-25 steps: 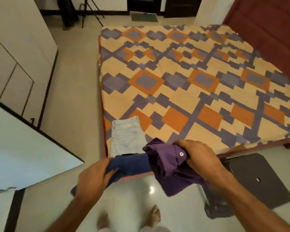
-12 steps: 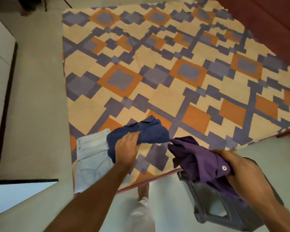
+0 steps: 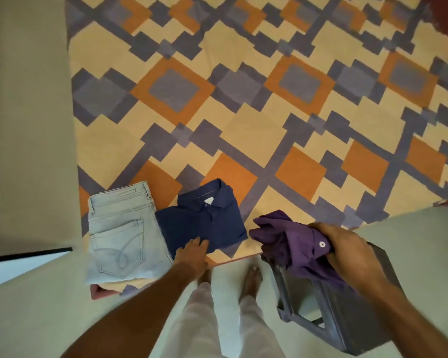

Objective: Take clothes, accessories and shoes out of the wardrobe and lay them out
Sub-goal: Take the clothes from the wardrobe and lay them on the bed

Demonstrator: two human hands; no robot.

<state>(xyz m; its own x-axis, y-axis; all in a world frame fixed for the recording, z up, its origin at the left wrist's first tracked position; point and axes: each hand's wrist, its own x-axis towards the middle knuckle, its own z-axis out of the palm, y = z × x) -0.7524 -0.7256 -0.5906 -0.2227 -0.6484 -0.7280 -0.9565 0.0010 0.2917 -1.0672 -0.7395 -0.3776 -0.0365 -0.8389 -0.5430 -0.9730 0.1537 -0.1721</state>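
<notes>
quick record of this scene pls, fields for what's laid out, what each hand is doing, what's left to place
surface: bed with patterned sheet
laid out: light jeans, folded, at the bed's near corner; navy shirt to their right, edges touching
left hand: fingers flat on the navy shirt's near edge
right hand: grips a bunched purple shirt above the bed edge
left to place: purple shirt
nearby: dark stool on the floor

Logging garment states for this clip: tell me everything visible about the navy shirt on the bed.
The navy shirt is a dark blue collared shirt of soft knit-looking cloth, with a buttoned placket and a pale label inside the collar. It lies folded and flat, collar pointing away from the person, near the bed's front edge. Its left side meets the folded light jeans. The left hand rests on its near edge with straight fingers.
</notes>
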